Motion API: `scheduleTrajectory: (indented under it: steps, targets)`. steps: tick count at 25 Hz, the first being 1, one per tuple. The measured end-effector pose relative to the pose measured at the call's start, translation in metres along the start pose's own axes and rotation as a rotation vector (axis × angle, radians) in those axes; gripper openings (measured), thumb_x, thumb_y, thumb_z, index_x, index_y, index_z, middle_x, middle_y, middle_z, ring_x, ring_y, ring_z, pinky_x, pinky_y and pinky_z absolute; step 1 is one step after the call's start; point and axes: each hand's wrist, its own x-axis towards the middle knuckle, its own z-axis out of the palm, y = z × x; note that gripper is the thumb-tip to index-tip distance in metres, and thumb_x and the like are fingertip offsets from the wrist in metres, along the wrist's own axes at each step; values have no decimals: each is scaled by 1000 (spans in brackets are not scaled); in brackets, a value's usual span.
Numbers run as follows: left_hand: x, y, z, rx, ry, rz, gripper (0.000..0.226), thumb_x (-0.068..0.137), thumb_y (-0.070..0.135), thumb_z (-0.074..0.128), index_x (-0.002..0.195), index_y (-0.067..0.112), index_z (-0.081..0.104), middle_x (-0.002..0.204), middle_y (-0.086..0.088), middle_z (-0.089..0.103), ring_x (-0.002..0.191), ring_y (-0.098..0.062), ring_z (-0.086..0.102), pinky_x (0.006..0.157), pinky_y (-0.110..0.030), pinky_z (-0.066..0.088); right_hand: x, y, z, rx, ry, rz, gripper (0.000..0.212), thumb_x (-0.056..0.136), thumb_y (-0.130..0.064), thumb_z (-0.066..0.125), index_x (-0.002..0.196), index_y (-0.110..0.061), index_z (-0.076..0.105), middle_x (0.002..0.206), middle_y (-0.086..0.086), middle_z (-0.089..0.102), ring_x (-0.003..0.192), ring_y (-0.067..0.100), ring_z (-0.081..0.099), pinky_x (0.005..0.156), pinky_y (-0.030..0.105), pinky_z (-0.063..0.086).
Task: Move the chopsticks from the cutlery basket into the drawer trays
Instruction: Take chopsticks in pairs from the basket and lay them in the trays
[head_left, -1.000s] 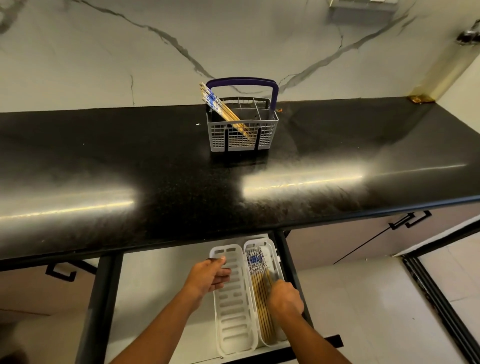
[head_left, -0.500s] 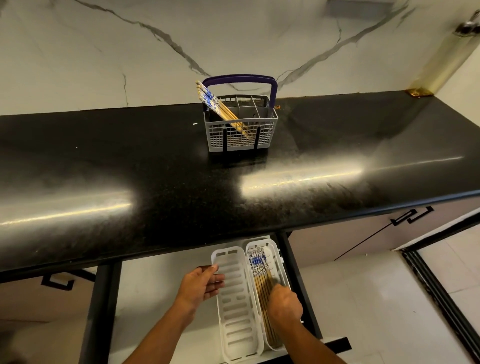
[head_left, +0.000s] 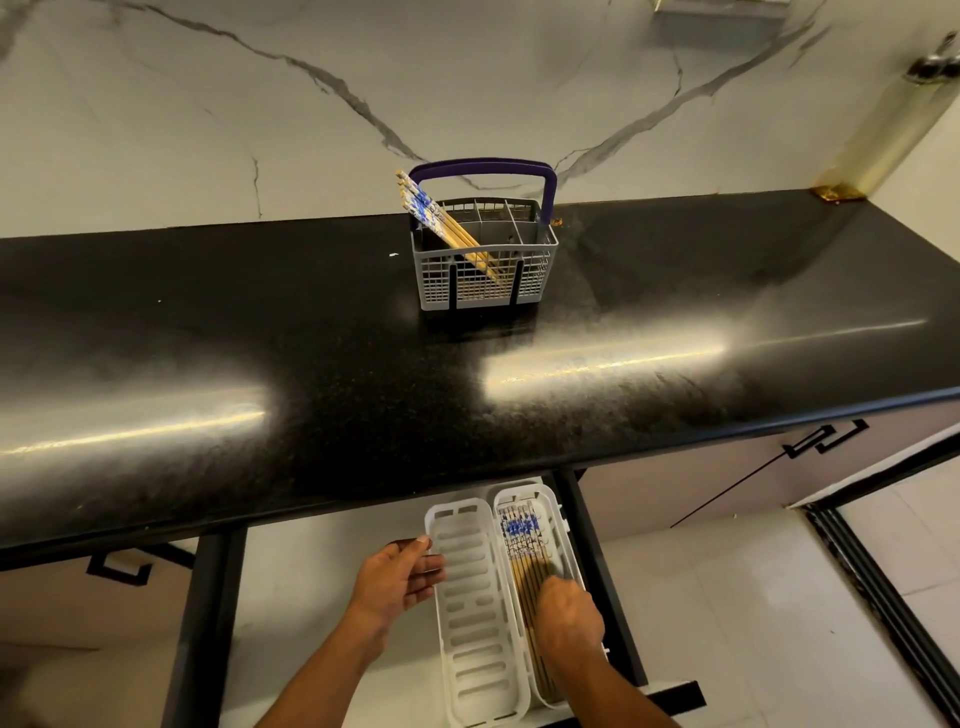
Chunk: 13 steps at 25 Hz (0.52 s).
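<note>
A grey cutlery basket (head_left: 540, 260) with a purple handle stands on the black counter. Several chopsticks (head_left: 441, 221) with blue-patterned tops lean out of its left compartment. Below the counter, two white slotted trays lie side by side in the open drawer. The left tray (head_left: 475, 613) holds nothing. The right tray (head_left: 558, 525) holds several chopsticks (head_left: 522, 540). My left hand (head_left: 397, 579) rests with fingers apart on the left tray's outer rim. My right hand (head_left: 569, 616) is curled down over the chopsticks in the right tray; whether its fingers grip them is hidden.
The black counter (head_left: 311, 364) overhangs the rear part of the open drawer (head_left: 322, 597). A marble wall rises behind the counter. Closed cabinet doors with black handles (head_left: 826, 439) sit to the right, and tiled floor lies beyond them.
My left hand slid slightly back along the left tray's rim. My right hand stays over the chopsticks in the right tray. The view shifted a little.
</note>
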Motion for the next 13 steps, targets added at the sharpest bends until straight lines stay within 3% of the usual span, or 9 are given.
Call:
scheduleTrajectory:
  steps: [4,13]
  targets:
    - [-2,-2,-4,7,17,-6,22,98,23,57,107,5,67,92,-15,79,93,-32,74,88,-44,58,2,0,5,3,-1,-84,28,101,-22,53,127,-11,54,120,5,64,106,15,64,91,23,56]
    - [-5,2,-6,11,35,-12,21,98,22,58,106,5,68,92,-15,79,93,-33,74,88,-44,58,7,3,6,23,-55,-74,22,100,-21,55,121,-16,60,112,1,69,95,12,68,84,21,57]
